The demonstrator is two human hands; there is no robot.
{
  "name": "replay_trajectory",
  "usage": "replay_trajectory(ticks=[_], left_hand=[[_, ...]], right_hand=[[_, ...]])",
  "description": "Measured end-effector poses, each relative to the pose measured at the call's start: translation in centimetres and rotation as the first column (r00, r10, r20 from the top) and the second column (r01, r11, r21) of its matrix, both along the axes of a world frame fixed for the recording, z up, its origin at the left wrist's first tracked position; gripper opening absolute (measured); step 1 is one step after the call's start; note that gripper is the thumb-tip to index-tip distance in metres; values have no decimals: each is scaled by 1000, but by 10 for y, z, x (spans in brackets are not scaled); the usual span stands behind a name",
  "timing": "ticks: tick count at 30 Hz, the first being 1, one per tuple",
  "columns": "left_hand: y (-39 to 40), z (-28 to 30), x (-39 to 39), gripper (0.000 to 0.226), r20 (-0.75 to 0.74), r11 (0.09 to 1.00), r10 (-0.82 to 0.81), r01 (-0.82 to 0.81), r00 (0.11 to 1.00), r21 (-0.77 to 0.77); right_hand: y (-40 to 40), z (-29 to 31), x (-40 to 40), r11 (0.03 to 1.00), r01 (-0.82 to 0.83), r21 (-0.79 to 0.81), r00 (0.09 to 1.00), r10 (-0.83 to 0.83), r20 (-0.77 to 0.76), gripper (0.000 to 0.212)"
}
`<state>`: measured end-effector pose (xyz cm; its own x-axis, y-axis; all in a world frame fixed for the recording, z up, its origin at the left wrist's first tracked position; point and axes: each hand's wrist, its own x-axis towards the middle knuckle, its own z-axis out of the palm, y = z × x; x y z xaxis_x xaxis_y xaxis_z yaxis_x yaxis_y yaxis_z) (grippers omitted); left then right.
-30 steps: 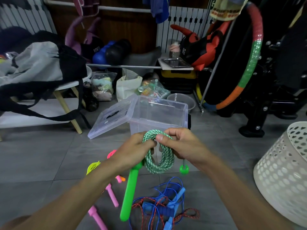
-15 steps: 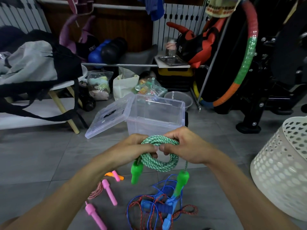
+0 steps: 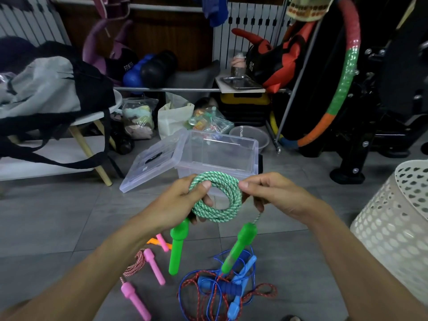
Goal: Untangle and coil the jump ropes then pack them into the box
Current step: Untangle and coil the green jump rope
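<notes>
Hands, left (image 3: 183, 200) and right (image 3: 273, 195), pinch our coiled green rope (image 3: 216, 198); box (image 3: 222, 158) sits empty, other ropes (image 3: 222, 288) remain tangled.

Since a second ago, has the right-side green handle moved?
Yes. The handle has swung down, away from the box; it now dangles over the blue rope tangle on the floor, below the right hand.

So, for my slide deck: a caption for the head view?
Both hands hold a coiled green jump rope before the open clear box.
</notes>
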<state>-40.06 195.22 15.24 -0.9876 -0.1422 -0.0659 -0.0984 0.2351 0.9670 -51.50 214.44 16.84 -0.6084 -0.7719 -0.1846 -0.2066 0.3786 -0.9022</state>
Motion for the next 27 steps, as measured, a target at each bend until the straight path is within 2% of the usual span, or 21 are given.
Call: replay_trajectory(ticks=[2, 5, 8, 12, 14, 17, 19, 21, 23, 27], left_hand=[[-3, 3, 1, 22, -8, 999, 40, -40, 999, 32], [-5, 8, 3, 30, -7, 997, 52, -51, 999, 57], [-3, 7, 5, 30, -8, 999, 9, -9, 1000, 31], [0, 8, 5, 29, -6, 999, 2, -2, 1000, 33], [-1, 8, 4, 28, -4, 999, 6, -6, 1000, 34], [1, 8, 5, 28, 1, 1000, -26, 26, 1000, -3], [3, 7, 5, 28, 8, 999, -46, 46, 999, -13], [4, 7, 6, 28, 5, 998, -61, 61, 998, -11], [3, 8, 6, 28, 0, 998, -63, 63, 998, -2], [1, 12, 8, 34, 6, 998, -47, 46, 999, 30]], right_hand=[[8, -5, -10, 998, 53, 24, 998, -53, -18, 26], [14, -20, -22, 968, 100, 229, 975, -51, -214, 16], [15, -27, -23, 895, 201, 399, 906, -15, -423, 31], [17, -26, -26, 824, 396, 405, 851, -165, -498, 43], [13, -23, -26, 836, 435, 335, 875, -305, -376, 46], [5, -15, -18, 865, 484, 131, 870, -492, 36, 43], [1, -9, -16, 868, 496, -1, 845, -483, 229, 38], [-2, -6, -15, 830, 530, -173, 806, -431, 406, 28], [-2, -4, -16, 762, 572, -303, 779, -389, 492, 14], [-3, 0, -15, 718, 584, -377, 790, -399, 465, 23]])
